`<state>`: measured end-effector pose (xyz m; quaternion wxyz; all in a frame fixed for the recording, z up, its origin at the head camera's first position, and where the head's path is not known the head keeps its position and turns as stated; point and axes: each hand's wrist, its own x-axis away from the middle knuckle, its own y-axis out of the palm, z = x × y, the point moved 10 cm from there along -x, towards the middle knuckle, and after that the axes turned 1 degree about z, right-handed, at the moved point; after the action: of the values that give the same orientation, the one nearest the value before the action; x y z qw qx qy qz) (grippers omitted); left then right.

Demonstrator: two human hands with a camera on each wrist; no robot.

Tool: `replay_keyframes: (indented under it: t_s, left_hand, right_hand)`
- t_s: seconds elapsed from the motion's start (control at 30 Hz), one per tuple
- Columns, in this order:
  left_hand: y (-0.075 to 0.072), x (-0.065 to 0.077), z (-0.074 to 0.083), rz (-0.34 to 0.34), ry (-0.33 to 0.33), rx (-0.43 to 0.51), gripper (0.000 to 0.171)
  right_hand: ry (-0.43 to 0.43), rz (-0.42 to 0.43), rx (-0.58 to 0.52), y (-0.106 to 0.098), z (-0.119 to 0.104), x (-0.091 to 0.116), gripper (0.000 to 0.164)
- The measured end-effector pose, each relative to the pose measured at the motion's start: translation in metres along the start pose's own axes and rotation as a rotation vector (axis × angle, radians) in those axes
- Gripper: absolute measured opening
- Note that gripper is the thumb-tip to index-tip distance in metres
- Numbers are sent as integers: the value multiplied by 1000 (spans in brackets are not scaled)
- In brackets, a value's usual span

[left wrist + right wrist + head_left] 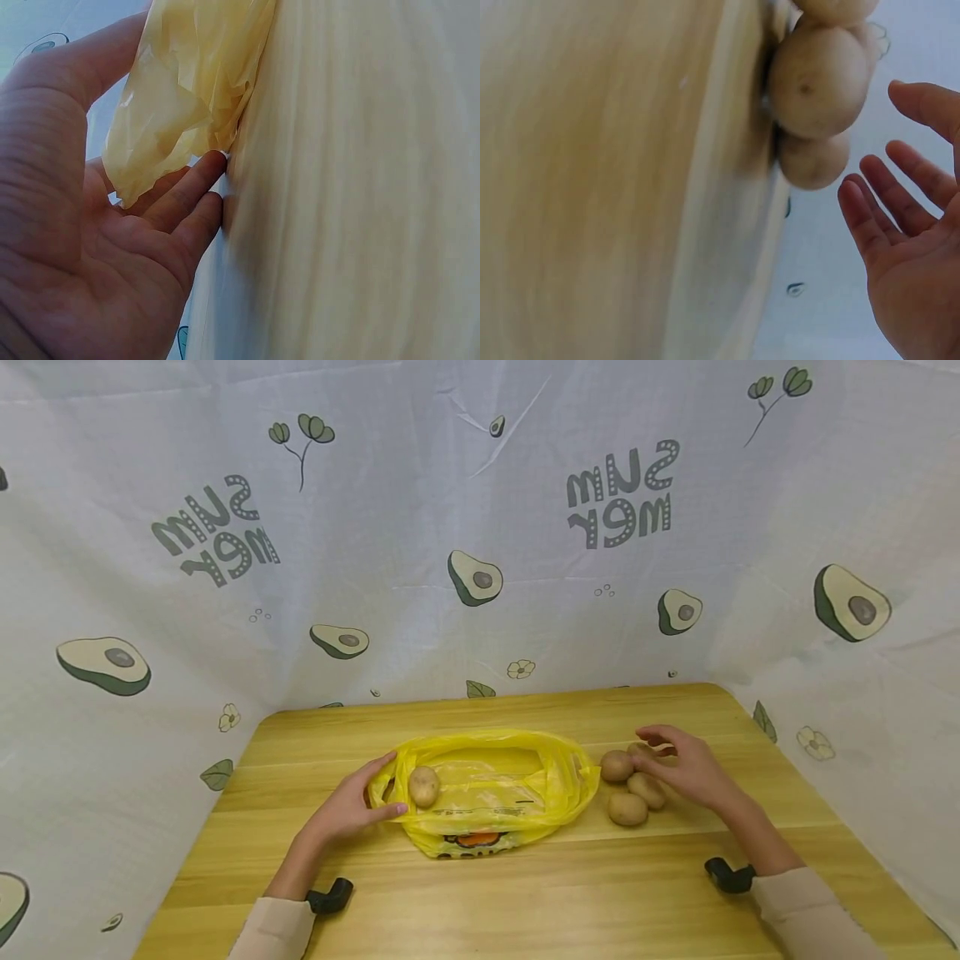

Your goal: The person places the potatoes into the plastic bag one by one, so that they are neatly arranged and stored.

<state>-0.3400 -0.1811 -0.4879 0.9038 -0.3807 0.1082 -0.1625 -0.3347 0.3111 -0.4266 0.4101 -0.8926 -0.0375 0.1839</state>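
Observation:
A yellow plastic bag (480, 827) lies on the table with its mouth spread wide and a dark and orange print on its front. Inside its left part sits one potato (424, 787). My left hand (351, 803) holds the bag's left end, thumb at the front rim and fingers at the back; the left wrist view has the yellow film (191, 90) between thumb and fingers. To the right of the bag, several potatoes (627, 809) lie grouped together. Over them hovers my right hand (690, 770), fingers spread and loosely bent, apart from the nearest potato (819, 81) in the right wrist view.
The wooden table (525, 902) has rounded back corners. Behind it and at both sides hangs a pale cloth (405, 510) printed with avocados and lettering. A black wrist camera (330, 896) is strapped at each wrist.

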Motion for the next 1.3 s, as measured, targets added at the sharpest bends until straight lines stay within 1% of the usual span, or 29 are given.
replay_keyframes:
  t_s: [0.17,0.37,0.5,0.7,0.9,1.03,1.17,1.3]
  left_hand:
    - [0,0,1,4,-8,7,95]
    - [0,3,1,5,-2,0,95]
    - [0,5,0,4,-5,-6,94]
    - [0,3,-2,1,-18,-15,95]
    - [1,1,-1,-1,-12,-15,95]
    - [1,0,-2,1,-13,-11,96]
    - [0,0,-4,2,-24,-14,97]
    - [0,1,-5,3,-30,5,98]
  right_hand:
    - [37,-62,-2,4,12,2,50]
    - [51,-137,24,14,21,6,50]
    - [83,-160,31,19,27,5,52]
    - [117,-191,25,22,34,1,55]
    - [138,-191,17,23,38,-2,54]
    - [156,-185,6,20,37,-2,55]
    - [174,-166,-1,17,34,0,55]
    - [214,-120,-8,10,33,0,54]
